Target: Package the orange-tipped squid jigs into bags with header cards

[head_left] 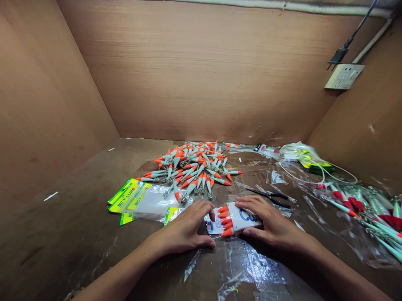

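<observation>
Now white pack (235, 216) of orange-tip lures lies low on table (74, 231), between both hands. Left hand (186, 231) pinches left end, right hand (275, 222) grips right end. Long side runs left to right. Both hands equally near. Lure pile (195, 166) just behind.

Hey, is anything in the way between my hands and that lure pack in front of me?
Nothing visible. The left hand and the right hand already grip the lure pack by its two ends, with no gap. The pliers lie just behind the right hand, clear of the pack.
</observation>
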The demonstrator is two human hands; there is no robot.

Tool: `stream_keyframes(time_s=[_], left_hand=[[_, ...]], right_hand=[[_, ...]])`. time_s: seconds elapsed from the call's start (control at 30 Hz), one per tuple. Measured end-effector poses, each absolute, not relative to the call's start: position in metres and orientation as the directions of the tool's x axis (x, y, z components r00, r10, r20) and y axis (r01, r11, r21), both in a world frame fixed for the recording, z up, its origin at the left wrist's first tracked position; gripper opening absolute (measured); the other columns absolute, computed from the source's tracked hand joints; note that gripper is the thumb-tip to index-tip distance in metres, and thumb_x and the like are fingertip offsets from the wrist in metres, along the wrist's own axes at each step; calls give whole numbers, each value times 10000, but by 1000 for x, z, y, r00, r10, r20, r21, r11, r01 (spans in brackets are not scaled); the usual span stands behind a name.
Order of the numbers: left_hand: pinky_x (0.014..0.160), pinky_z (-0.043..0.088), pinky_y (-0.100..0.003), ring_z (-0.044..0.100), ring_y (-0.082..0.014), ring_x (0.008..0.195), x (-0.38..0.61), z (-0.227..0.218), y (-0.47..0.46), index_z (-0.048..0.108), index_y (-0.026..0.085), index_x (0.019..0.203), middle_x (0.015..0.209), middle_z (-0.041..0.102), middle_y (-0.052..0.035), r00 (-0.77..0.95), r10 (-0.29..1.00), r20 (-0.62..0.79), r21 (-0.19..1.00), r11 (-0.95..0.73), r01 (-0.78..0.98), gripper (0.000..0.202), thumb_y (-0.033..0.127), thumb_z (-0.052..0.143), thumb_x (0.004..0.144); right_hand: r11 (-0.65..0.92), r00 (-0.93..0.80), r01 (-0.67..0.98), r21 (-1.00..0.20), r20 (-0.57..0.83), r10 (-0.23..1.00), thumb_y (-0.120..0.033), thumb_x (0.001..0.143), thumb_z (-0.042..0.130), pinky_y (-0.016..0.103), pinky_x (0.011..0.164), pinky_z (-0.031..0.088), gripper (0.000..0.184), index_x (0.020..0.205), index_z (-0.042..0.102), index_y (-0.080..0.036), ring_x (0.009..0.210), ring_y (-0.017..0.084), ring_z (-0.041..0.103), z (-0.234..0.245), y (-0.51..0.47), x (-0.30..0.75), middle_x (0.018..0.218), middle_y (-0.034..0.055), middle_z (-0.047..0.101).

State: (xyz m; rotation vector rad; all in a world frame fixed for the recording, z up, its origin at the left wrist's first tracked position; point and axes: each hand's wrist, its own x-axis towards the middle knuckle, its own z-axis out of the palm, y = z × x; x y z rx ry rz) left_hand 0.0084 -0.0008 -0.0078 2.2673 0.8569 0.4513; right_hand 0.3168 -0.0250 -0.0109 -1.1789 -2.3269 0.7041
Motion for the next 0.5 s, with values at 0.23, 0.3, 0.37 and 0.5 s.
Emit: stream_keyframes(time_s=[0.23,0.3,0.37,0.5], left_hand=[[962,424,-373,524,-282,1122,9,-12,0,562,253,1154,1236,560,-70,726,681,98,677,-580,453,579,458,855,700],[965,425,-381,525,-291,1129,9,-13,0,564,254,1164,1237,561,-76,725,681,99,675,-582,454,590,461,857,696],[967,426,-386,526,-295,1135,9,-13,0,559,258,1194,1244,560,-79,726,681,100,673,-583,454,607,457,853,702],[982,428,-394,527,-293,1147,9,-13,0,525,271,1273,1267,552,-80,727,679,104,673,-586,451,683,452,854,703]], right_hand=[[489,-518,614,-619,152,842,-478,865,705,525,1127,361,627,1433,521,-288,1350,333,440,-12,-24,322,1464,109,513],[486,-514,617,-619,151,844,-485,861,706,526,1120,369,621,1424,530,-291,1339,334,451,-12,-24,323,1453,108,523],[499,-524,615,-611,157,837,-482,852,718,525,1118,370,623,1416,536,-289,1333,332,455,-12,-25,321,1443,108,533],[525,-539,623,-580,168,825,-447,831,746,507,1118,375,647,1417,529,-276,1326,325,448,-12,-27,314,1429,108,539]])
